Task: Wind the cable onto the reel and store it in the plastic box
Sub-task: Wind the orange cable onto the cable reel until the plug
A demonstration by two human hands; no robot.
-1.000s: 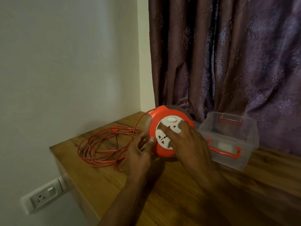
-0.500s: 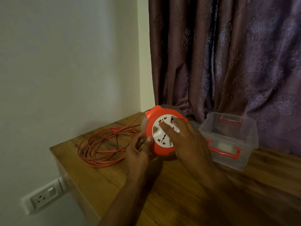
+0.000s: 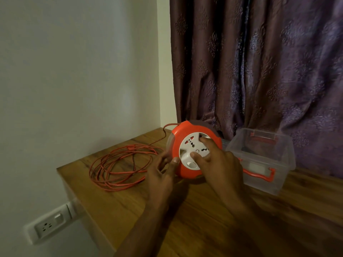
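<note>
Reel, round orange plastic with a white socket face (image 3: 193, 150), is standing on edge near the far edge of the brown wooden counter (image 3: 213, 223), face tilted toward the camera. Right hand (image 3: 217, 164) is pressing on the white face, index fingertip in a recess near the top, thumb lower by the centre, fingers curled against it. Left hand (image 3: 163, 175) is gripping the reel's left rim, thumb on the orange edge, other fingers wrapping behind. Thin orange cable (image 3: 120, 167) is lying in loose loops by the counter's far-left corner, one strand running up to the reel's top. Clear plastic box with orange handles (image 3: 263, 160) is sitting open just right of the reel, by the counter's far edge, in front of a purple patterned curtain (image 3: 259, 62). White wall socket (image 3: 50, 226) is sitting below the counter's left edge.
</note>
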